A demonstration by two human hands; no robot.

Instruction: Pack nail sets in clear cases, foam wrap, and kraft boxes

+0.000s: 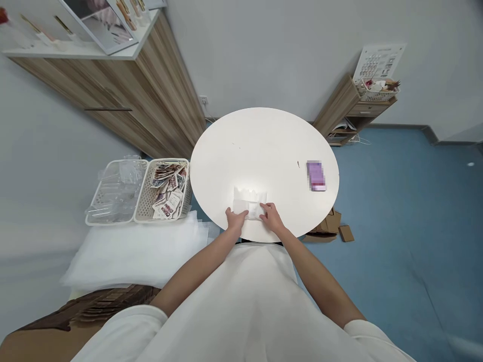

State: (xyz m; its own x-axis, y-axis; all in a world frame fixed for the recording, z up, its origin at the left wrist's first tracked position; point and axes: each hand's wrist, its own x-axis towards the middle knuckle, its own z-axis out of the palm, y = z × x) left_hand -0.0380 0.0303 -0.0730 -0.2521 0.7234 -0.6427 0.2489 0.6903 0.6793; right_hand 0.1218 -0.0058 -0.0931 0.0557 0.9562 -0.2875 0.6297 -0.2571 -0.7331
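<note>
A thin white wrapping sheet (pixel 250 195), partly folded over, lies near the front edge of the round white table. My left hand (pixel 237 219) grips its left side, with the thumb and fingers curled at the near corner. At the right side my right hand (pixel 271 217) pinches the folded part, fingertips pressed on the sheet. Whether anything lies inside the fold cannot be made out. A purple item (pixel 316 175), blurred into blocks, rests farther right on the table (pixel 264 130).
Left of the table stand a white basket of printed cards (pixel 143 203) and a basket of clear plastic boxes (pixel 92 217). A stack of white sheets (pixel 143 251) lies below them. Cardboard (pixel 328 223) sits on the floor at right. Wooden cabinets (pixel 162 85) stand behind.
</note>
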